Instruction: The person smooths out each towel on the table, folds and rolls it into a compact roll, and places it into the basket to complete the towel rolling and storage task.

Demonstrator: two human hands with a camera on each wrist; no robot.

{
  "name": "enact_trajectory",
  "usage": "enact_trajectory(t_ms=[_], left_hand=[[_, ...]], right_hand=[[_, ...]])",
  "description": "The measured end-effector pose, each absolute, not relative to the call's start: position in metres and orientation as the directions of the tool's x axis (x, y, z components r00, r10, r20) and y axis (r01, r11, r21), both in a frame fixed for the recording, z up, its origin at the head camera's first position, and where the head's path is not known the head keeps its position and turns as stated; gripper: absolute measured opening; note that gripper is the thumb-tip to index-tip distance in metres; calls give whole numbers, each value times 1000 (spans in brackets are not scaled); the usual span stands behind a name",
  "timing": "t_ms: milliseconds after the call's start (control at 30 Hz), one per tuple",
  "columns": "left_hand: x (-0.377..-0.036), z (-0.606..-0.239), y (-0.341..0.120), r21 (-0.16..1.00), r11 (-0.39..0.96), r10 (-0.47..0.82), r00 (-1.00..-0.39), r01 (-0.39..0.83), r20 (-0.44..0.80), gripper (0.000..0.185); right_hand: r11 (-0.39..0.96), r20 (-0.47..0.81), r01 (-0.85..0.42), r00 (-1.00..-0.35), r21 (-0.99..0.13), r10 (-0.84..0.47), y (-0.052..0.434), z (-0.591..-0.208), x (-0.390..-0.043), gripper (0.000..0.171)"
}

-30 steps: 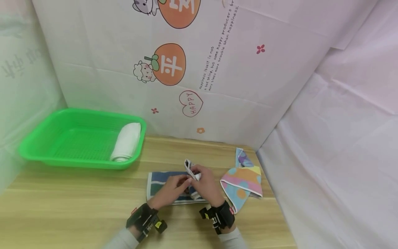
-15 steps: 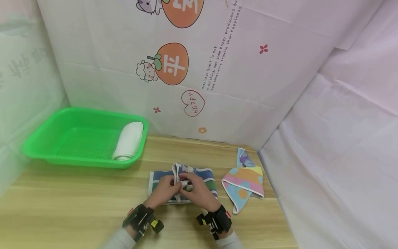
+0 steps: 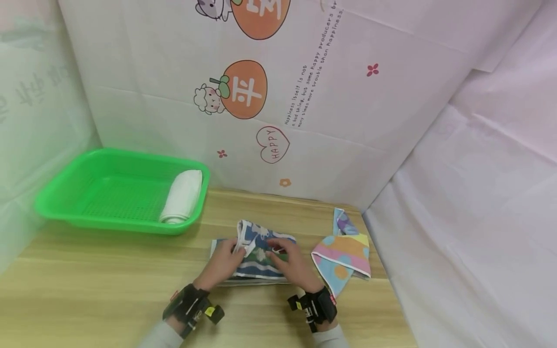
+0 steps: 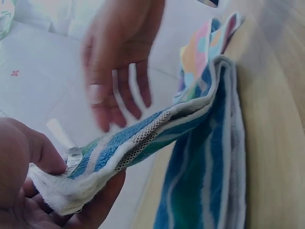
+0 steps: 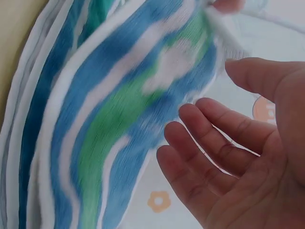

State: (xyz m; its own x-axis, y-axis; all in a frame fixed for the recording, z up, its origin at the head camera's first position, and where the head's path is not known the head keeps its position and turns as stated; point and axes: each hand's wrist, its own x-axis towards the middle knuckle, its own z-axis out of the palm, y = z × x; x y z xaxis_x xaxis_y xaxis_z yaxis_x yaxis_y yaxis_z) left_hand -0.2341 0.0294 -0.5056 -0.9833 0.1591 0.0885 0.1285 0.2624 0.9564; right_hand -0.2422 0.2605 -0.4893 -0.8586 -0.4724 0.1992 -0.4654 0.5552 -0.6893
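Observation:
A folded towel (image 3: 261, 263) with blue, green and white stripes lies on the table, its upper layer lifted at the left end. My left hand (image 3: 223, 263) pinches that raised end between thumb and fingers; in the left wrist view the thumb presses on the white hem beside a small white label (image 4: 74, 160). My right hand (image 3: 296, 266) is over the towel's right part, fingers spread. In the right wrist view the right hand (image 5: 224, 143) holds nothing, its fingertips apart from the striped cloth (image 5: 109, 114).
A green plastic basket (image 3: 56, 205) stands at the back left with a rolled white towel (image 3: 182, 195) inside. Right of my hands lies a crumpled cloth (image 3: 341, 256) with coloured dots. Fabric walls (image 3: 330, 159) rise behind the wooden table (image 3: 109, 285) and at both sides.
My hands, together at the towel's raised fold before, have drawn apart. The left moved left with the towel's end; the right let go and moved right. The folded layer now spreads wider.

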Motion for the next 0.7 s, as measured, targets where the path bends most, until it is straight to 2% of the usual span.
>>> enact_trajectory(t_ms=[167,300,433,533,700], left_hand=[[-230,-508,18,954,284,86,-993,97,76,9],[-227,-521,9,928,370,31,-999,47,38,8],[-221,-535,3,853,521,-3,-999,43,52,22],[-218,-543,1,787,613,-15,-995,69,99,43],[-221,-546,0,723,680,-15,-983,126,185,59]], right_hand=[[560,186,-465,-856,-686,-482,271,-495,-246,37],[587,191,-467,-861,-661,-471,280,-507,-250,36],[636,219,-486,-864,-600,-454,286,-520,-254,27],[693,206,-487,-868,-532,-452,289,-529,-255,21],[735,168,-487,-868,-472,-468,294,-534,-256,21]])
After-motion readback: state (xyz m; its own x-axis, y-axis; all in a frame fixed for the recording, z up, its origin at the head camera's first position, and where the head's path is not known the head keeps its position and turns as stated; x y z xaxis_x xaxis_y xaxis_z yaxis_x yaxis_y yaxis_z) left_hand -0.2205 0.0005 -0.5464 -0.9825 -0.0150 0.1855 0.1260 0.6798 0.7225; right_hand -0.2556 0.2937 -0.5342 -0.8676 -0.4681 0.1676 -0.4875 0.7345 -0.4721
